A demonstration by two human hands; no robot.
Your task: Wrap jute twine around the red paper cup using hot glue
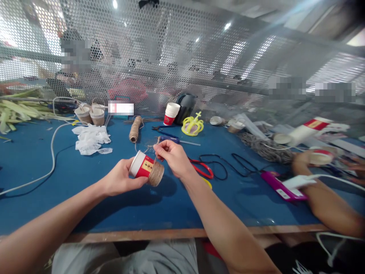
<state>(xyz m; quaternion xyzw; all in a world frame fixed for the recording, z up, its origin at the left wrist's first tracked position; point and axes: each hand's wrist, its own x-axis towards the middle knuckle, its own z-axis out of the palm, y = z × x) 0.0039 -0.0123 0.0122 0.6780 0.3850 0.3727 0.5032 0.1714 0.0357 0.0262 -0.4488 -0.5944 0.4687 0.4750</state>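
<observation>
My left hand [122, 177] is closed around a red and white paper cup [141, 166], tilted on its side above the table. Brown twine [156, 175] is wound in close turns about the cup's base end. Between the fingertips of my right hand [171, 154] a strand of this twine is pinched, just above the wound part. Behind the cup lies a roll of twine [135, 129], with a loose strand trailing from it. A blue-handled tool [169, 139] with a thin shaft rests just beyond my right hand.
Stacked paper cups [171, 113] and a yellow crown-shaped piece [193, 125] stand at the back. Crumpled white material [92, 139] lies left, near twine-wrapped cups [97, 115]. A purple power strip [283, 186], black cord and red-handled scissors [203, 169] lie right. Another person's arm [327, 201] reaches in there.
</observation>
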